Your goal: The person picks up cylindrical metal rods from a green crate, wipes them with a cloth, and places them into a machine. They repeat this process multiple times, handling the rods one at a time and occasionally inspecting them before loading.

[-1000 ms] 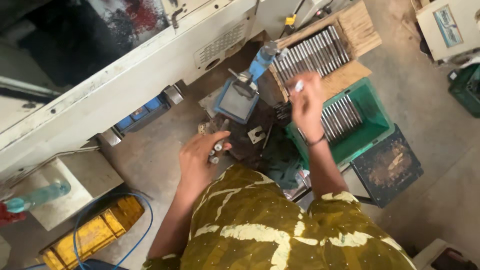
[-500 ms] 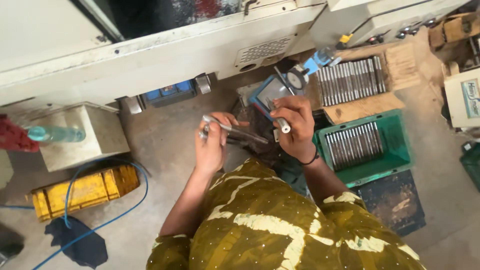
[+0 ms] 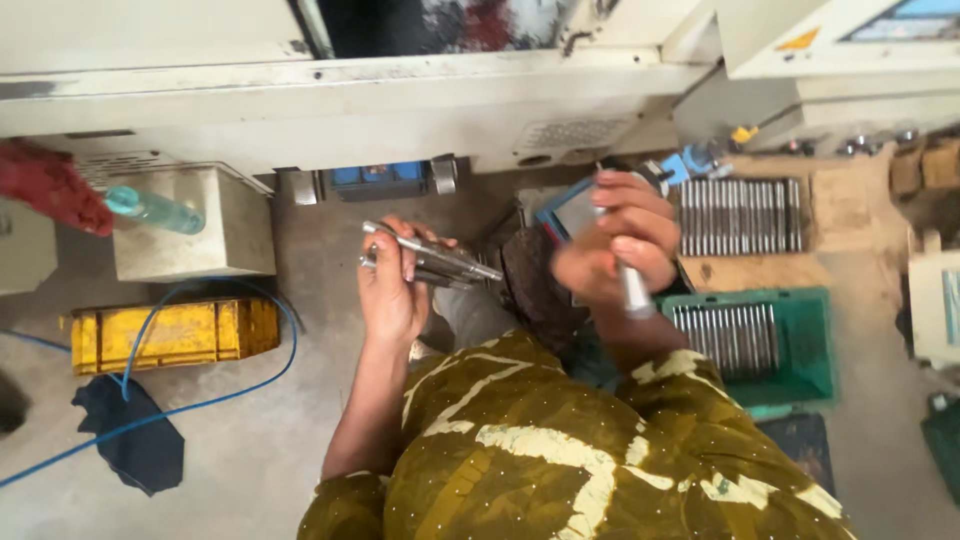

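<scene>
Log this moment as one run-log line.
left hand: grips metal rods | right hand: holds one rod | green crate: holds rods

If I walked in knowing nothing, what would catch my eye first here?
Probably the left hand in the middle, gripping a bundle of metal rods, and the right hand beside it holding a single rod. To the right, a green crate and a wooden tray hold neat rows of the same rods.
</scene>
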